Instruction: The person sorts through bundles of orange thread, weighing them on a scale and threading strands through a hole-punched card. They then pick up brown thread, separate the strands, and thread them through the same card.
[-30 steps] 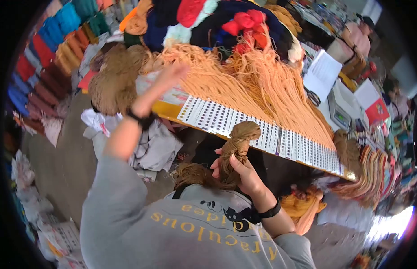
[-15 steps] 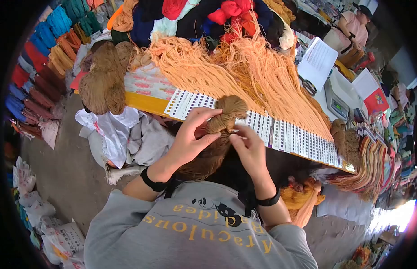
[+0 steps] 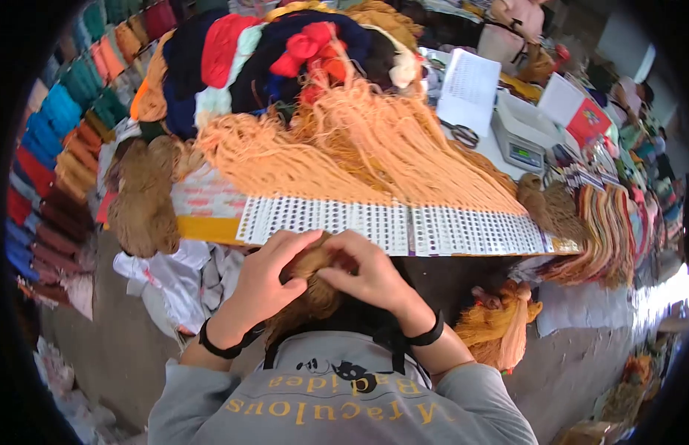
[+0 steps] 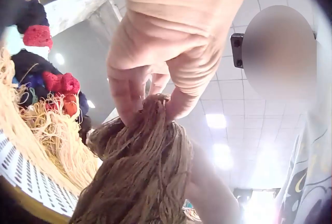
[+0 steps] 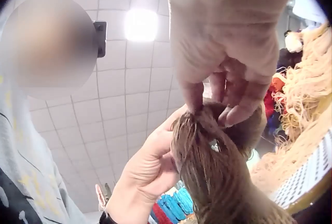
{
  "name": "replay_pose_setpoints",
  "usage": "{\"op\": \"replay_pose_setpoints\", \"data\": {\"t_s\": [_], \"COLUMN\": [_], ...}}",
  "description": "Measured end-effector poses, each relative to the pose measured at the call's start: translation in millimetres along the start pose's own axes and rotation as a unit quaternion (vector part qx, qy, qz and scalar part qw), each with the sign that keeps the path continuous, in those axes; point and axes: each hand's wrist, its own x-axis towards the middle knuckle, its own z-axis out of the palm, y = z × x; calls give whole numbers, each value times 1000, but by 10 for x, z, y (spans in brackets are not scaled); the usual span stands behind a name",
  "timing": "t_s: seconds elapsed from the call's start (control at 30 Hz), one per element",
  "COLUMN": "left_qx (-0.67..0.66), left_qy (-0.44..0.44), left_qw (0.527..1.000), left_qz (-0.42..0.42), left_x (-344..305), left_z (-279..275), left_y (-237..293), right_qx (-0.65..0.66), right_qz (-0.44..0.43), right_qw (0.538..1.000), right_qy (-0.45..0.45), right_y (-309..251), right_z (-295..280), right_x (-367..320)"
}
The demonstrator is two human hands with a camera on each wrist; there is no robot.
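Observation:
A brown yarn skein (image 3: pixel 315 300) hangs in front of the person's chest, below the table's front edge, between both hands. In the left wrist view my left hand (image 4: pixel 168 42) pinches the gathered top of the skein (image 4: pixel 140 175) between thumb and fingers. From the other side my right hand (image 5: pixel 225 47) pinches strands at the skein's top (image 5: pixel 215 167), where the yarn folds over with a small gap. In the head view the left hand (image 3: pixel 263 282) and right hand (image 3: pixel 370 276) almost meet over the yarn, hiding much of its upper part.
Peach yarn (image 3: pixel 426 163) fans across the table behind a white dotted card strip (image 3: pixel 374 230). Scissors (image 3: pixel 461 133), a scale (image 3: pixel 524 130) and papers (image 3: pixel 470 81) lie at the right. Another brown skein (image 3: pixel 143 208) hangs at the left corner, above white bags (image 3: pixel 166 285).
The left hand came from over the peach yarn to join the right hand on the brown skein. Both hands and the skein then moved lower, nearer the chest. The head view turned right.

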Motion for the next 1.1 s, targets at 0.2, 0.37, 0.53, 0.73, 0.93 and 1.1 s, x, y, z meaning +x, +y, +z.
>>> {"op": "replay_pose_setpoints", "data": {"t_s": [0.2, 0.37, 0.53, 0.73, 0.93, 1.1], "left_qx": [88, -28, -69, 176, 196, 49], "left_qy": [-91, -137, -112, 74, 99, 190], "left_qw": [991, 990, 991, 981, 975, 980], "left_qz": [43, 9, -26, 42, 16, -23], "left_x": [8, -100, -147, -182, -321, -442], "left_z": [62, 98, 38, 248, 298, 129], "left_y": [98, 11, -44, -119, -132, -15], "right_qx": [99, 113, 68, 87, 43, 116], "right_qz": [46, 82, 18, 113, 10, 21], "right_qw": [989, 985, 994, 988, 999, 993], "right_qy": [-96, -100, -90, -56, -26, -32], "right_y": [125, 301, 330, 331, 384, 458], "right_z": [29, 53, 136, 333, 253, 216], "right_x": [-89, -76, -92, -71, -27, 86]}}
